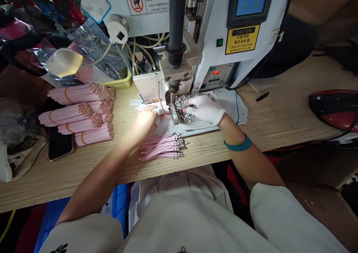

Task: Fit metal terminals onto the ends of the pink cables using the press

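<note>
My left hand (147,120), with white covers on its fingertips, is closed in a pinch just left of the machine's soldering tip (173,98). What it pinches is hidden; pink wire strips (152,106) lie right behind its fingers. My right hand (205,109), in a white glove, reaches into a pile of small metal-and-white pieces (188,116) right of the tip. Its fingertips are drawn together among the pieces, and I cannot see what is between them. Below the tip stands a small grey block (175,118). Nearer me lie pink strips with small end pieces (160,146).
Rubber-banded bundles of pink strips (81,113) lie at the left, beside a phone (60,143). Behind them is a yellow basket (117,83) with plastic bags. A lamp head (64,62) hangs above. The white machine (212,59) carries heat warnings; a red-black object (334,109) sits right.
</note>
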`<act>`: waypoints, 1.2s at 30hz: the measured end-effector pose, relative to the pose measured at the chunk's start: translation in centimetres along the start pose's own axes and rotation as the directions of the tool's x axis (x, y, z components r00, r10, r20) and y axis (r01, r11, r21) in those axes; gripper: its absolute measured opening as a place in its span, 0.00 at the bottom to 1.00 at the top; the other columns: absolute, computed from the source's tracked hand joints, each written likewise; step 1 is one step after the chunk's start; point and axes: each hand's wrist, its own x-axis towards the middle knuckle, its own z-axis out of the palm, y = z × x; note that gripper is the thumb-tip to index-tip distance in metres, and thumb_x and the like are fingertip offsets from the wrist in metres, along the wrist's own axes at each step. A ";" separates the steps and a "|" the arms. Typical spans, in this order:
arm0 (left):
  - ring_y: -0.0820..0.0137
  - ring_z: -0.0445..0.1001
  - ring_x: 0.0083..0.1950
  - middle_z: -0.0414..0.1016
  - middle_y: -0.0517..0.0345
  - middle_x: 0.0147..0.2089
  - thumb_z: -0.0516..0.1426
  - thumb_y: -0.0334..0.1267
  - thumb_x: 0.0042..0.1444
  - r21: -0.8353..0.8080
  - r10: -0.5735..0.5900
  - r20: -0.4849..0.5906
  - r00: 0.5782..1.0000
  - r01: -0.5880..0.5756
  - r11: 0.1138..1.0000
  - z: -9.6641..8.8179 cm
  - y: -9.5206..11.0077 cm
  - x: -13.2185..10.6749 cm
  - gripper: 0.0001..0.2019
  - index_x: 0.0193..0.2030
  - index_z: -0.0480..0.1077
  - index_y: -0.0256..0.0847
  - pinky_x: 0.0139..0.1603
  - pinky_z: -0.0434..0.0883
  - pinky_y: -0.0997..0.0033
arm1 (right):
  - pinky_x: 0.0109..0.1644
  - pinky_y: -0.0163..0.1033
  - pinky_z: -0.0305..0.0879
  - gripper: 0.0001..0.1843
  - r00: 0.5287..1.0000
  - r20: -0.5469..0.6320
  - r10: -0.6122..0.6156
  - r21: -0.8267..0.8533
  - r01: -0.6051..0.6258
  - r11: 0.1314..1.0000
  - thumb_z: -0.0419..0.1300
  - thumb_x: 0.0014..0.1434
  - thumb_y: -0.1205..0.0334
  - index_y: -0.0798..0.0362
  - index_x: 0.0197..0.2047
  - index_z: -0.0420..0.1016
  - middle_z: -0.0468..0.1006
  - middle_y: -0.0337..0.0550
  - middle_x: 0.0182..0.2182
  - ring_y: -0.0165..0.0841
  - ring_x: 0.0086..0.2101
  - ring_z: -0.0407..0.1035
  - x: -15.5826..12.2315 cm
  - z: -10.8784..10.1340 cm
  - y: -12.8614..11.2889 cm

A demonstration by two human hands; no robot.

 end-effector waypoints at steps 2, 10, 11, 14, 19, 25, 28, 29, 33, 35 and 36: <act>0.61 0.73 0.39 0.75 0.46 0.36 0.49 0.32 0.56 -0.082 -0.017 -0.014 1.000 0.015 0.997 -0.3 -0.1 0.0 0.12 0.35 0.74 0.35 0.42 0.69 0.65 | 0.30 0.37 0.63 0.05 0.989 0.027 0.147 0.229 -0.149 0.962 0.64 0.58 0.64 0.57 0.33 0.78 0.77 0.44 0.26 0.33 0.28 0.70 -0.2 -0.4 -0.4; 0.64 0.71 0.39 0.74 0.53 0.33 0.56 0.46 0.55 -0.568 -0.106 0.125 0.986 0.159 0.807 -0.8 -0.3 0.4 0.14 0.31 0.72 0.36 0.41 0.67 0.68 | 0.16 0.29 0.55 0.03 0.930 0.221 0.293 0.748 -0.355 0.562 0.63 0.56 0.74 0.58 0.33 0.76 0.70 0.39 0.20 0.24 0.18 0.60 -0.6 -0.6 -1.6; 0.65 0.71 0.39 0.74 0.54 0.33 0.57 0.48 0.55 -0.613 -0.113 0.141 0.984 0.176 0.770 -0.7 -0.3 0.5 0.15 0.31 0.72 0.36 0.41 0.67 0.69 | 0.16 0.28 0.56 0.04 0.936 0.229 0.268 0.778 -0.341 0.527 0.63 0.56 0.74 0.58 0.34 0.76 0.71 0.39 0.21 0.24 0.18 0.61 -0.6 -0.4 -1.6; 0.67 0.70 0.37 0.74 0.55 0.34 0.61 0.51 0.51 -0.700 -0.130 0.176 0.976 0.217 0.681 -0.5 -0.4 0.6 0.17 0.33 0.73 0.35 0.38 0.66 0.71 | 0.17 0.28 0.59 0.06 0.952 0.243 0.189 0.842 -0.303 0.447 0.64 0.55 0.74 0.57 0.35 0.74 0.71 0.38 0.22 0.24 0.19 0.62 -0.4 0.2 -1.8; 0.68 0.70 0.37 0.75 0.54 0.35 0.63 0.49 0.49 -0.774 -0.140 0.190 0.972 0.236 0.587 -0.2 -0.5 0.6 0.16 0.33 0.75 0.35 0.39 0.66 0.71 | 0.15 0.27 0.56 0.07 0.943 0.294 0.155 0.844 -0.332 0.420 0.65 0.55 0.74 0.56 0.36 0.72 0.70 0.37 0.22 0.23 0.18 0.62 0.1 1.2 -2.2; 0.71 0.67 0.31 0.71 0.58 0.28 0.62 0.45 0.46 -0.763 -0.212 0.212 0.954 0.297 0.574 -0.2 -0.3 0.6 0.12 0.25 0.71 0.36 0.31 0.63 0.74 | 0.13 0.27 0.54 0.08 0.937 0.280 0.210 0.833 -0.346 0.432 0.63 0.56 0.76 0.56 0.35 0.70 0.69 0.35 0.21 0.21 0.16 0.59 0.3 1.1 -2.7; 0.69 0.69 0.33 0.69 0.59 0.25 0.62 0.43 0.46 -0.760 -0.196 0.188 0.962 0.269 0.592 0.0 -0.3 0.8 0.12 0.22 0.69 0.37 0.33 0.64 0.74 | 0.13 0.27 0.53 0.07 0.944 0.250 0.213 0.825 -0.323 0.464 0.61 0.56 0.77 0.56 0.34 0.70 0.68 0.35 0.20 0.22 0.16 0.60 0.2 1.2 -3.1; 0.69 0.70 0.34 0.69 0.59 0.25 0.62 0.43 0.46 -0.755 -0.195 0.180 0.964 0.263 0.600 0.1 -0.3 0.9 0.12 0.22 0.69 0.38 0.33 0.65 0.74 | 0.13 0.27 0.53 0.07 0.946 0.244 0.215 0.824 -0.319 0.468 0.61 0.56 0.77 0.56 0.34 0.70 0.67 0.34 0.20 0.22 0.16 0.60 0.2 1.2 -3.2; 0.70 0.69 0.32 0.70 0.59 0.24 0.62 0.44 0.46 -0.745 -0.211 0.182 0.960 0.275 0.608 0.3 -0.3 0.9 0.12 0.23 0.70 0.37 0.32 0.65 0.74 | 0.13 0.27 0.53 0.07 0.942 0.251 0.224 0.828 -0.329 0.454 0.61 0.56 0.75 0.55 0.33 0.69 0.68 0.34 0.20 0.22 0.16 0.59 0.1 1.3 -3.3; 0.71 0.68 0.31 0.70 0.59 0.25 0.63 0.45 0.45 -0.754 -0.221 0.204 0.954 0.297 0.586 0.1 -0.2 0.9 0.12 0.24 0.72 0.37 0.31 0.63 0.74 | 0.13 0.27 0.53 0.07 0.941 0.254 0.222 0.828 -0.330 0.452 0.61 0.56 0.75 0.55 0.33 0.69 0.68 0.35 0.20 0.22 0.16 0.59 0.1 1.3 -3.3; 0.72 0.68 0.31 0.71 0.59 0.26 0.64 0.45 0.45 -0.766 -0.222 0.214 0.951 0.304 0.567 0.0 -0.2 0.9 0.12 0.25 0.73 0.36 0.31 0.63 0.75 | 0.13 0.27 0.53 0.07 0.941 0.256 0.220 0.829 -0.331 0.451 0.61 0.56 0.76 0.55 0.33 0.69 0.68 0.35 0.20 0.22 0.16 0.59 0.1 1.3 -3.3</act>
